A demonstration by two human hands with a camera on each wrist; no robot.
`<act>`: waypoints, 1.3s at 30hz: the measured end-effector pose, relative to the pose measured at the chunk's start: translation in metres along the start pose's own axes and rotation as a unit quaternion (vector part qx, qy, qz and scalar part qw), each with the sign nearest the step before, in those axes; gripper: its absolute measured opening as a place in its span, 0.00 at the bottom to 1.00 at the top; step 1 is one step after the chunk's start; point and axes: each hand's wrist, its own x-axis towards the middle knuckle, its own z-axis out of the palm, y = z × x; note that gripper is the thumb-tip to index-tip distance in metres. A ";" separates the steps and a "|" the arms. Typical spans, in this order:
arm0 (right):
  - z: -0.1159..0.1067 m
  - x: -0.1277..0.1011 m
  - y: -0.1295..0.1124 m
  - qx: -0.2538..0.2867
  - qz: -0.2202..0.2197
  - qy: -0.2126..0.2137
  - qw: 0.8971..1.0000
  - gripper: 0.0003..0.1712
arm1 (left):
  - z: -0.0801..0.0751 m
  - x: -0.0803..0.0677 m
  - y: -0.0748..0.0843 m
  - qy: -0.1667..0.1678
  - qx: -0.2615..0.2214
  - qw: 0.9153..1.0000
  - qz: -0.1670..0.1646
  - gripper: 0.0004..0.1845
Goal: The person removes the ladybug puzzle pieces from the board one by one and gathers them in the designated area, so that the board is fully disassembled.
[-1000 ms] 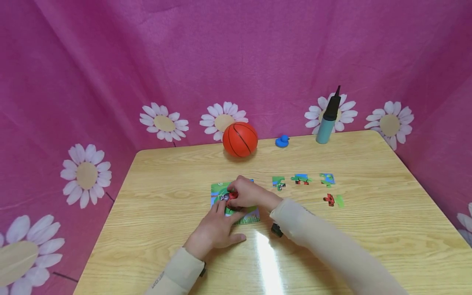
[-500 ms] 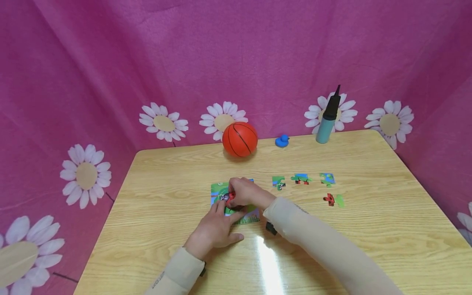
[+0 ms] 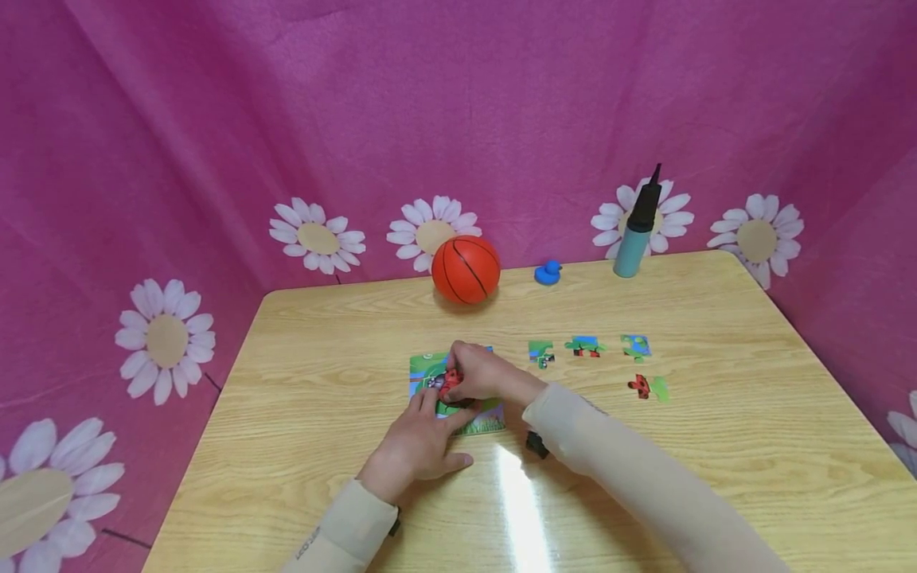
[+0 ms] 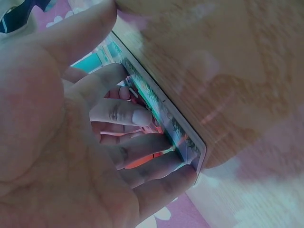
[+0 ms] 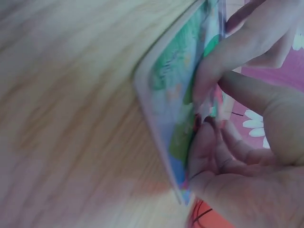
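A green puzzle board [image 3: 481,422] lies flat on the wooden table [image 3: 322,374]. My left hand [image 3: 423,439] rests on the board's near left part with its fingers stretched onto it and its thumb on the table. The left wrist view shows those fingers [image 4: 118,114] lying along the board's edge [image 4: 164,121]. My right hand [image 3: 481,374] is over the board's middle and pinches a red puzzle piece [image 3: 451,381] against it. In the right wrist view the fingertips [image 5: 205,85] press on the board's picture [image 5: 168,90].
Several loose puzzle pieces [image 3: 585,347] lie to the right of the board, one red and green piece [image 3: 648,388] nearer. An orange ball [image 3: 466,269], a small blue object [image 3: 548,274] and a teal pump [image 3: 636,227] stand along the back edge. Pink flowered cloth surrounds the table.
My right hand has shifted very slightly over the board with the red piece still pinched. My left hand has stayed where it was.
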 end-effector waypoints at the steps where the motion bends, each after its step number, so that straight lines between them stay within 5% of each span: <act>1: 0.000 -0.001 0.002 0.011 -0.003 0.002 1.000 0.25 | 0.000 0.000 0.000 -0.001 0.001 1.000 -0.001 0.38; 11: -0.018 -0.015 0.030 0.123 -0.044 0.043 0.990 0.18 | -0.001 0.001 -0.001 -0.012 -0.004 1.000 -0.010 0.39; 17: -0.043 -0.031 0.054 0.183 -0.049 0.007 0.982 0.13 | 0.000 0.001 0.000 -0.018 -0.011 1.000 -0.020 0.40; 25: -0.080 -0.058 0.091 0.145 -0.092 -0.119 0.978 0.08 | 0.001 0.001 0.001 -0.019 -0.016 0.999 -0.027 0.40; 32: -0.104 -0.086 0.117 0.028 -0.093 -0.090 0.991 0.10 | 0.000 -0.001 0.002 -0.015 -0.026 0.999 -0.029 0.40; 39: -0.119 -0.104 0.135 -0.018 -0.070 -0.078 0.994 0.11 | 0.001 0.000 0.002 -0.016 -0.019 0.999 -0.025 0.40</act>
